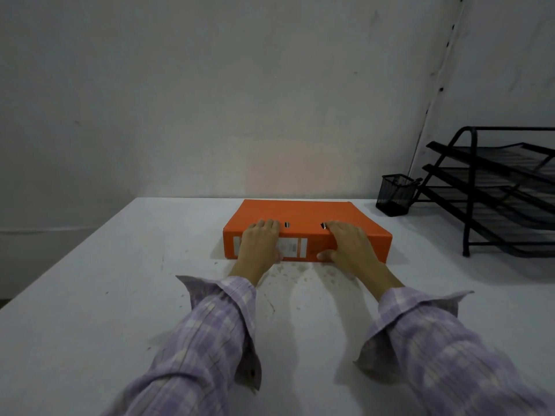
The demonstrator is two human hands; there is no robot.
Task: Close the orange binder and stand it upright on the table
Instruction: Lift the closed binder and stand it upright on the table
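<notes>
The orange binder [300, 213] lies flat and closed on the white table [90, 280], its spine with a white label facing me. My left hand [259, 244] grips the left part of the spine, fingers curled over the top edge and thumb low against the label. My right hand [350, 244] grips the right part the same way, fingers on the cover beside a metal slot, thumb pressed on the spine near the table.
A black mesh pen cup [395, 195] stands at the back right. Beside it, a black tiered paper tray rack [498, 190] fills the right edge. A grey wall rises right behind the table. Dark specks mark the tabletop near my wrists.
</notes>
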